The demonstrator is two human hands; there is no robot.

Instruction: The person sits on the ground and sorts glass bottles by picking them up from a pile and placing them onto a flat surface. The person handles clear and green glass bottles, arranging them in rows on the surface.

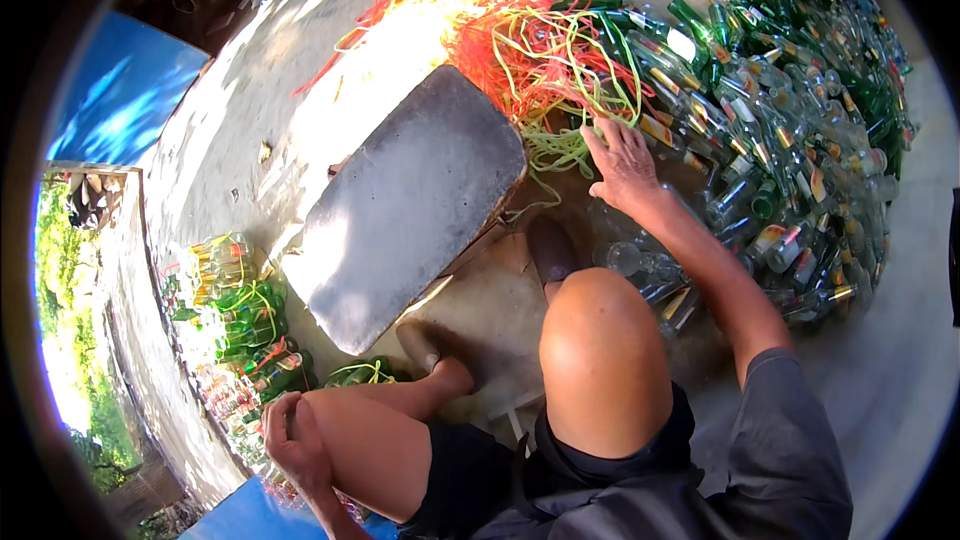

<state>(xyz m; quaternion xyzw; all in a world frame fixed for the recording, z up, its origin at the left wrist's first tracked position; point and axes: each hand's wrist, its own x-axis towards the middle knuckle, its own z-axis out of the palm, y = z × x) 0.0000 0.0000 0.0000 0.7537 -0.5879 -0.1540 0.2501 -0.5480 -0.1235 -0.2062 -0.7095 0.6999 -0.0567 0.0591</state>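
My knee (pixel 603 360) up close; right hand (pixel 622 165) spread open over bottles (pixel 770 130) and orange straps (pixel 520 40), left hand (pixel 292 437) resting loosely curled on thigh; sunlit concrete floor (pixel 290 70), grey slab (pixel 410 205).

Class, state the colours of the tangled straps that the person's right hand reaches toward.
Orange-red and yellow-green straps, by the right hand; head view.

head cam, looks down, prob. close

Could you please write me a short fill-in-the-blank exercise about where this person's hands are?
1. The right hand reaches over a pile of glass ____.
2. The left hand rests on the person's left ____.
3. The flat grey board lies beside a tangle of red and yellow ____.

Missing words: bottles; thigh; straps
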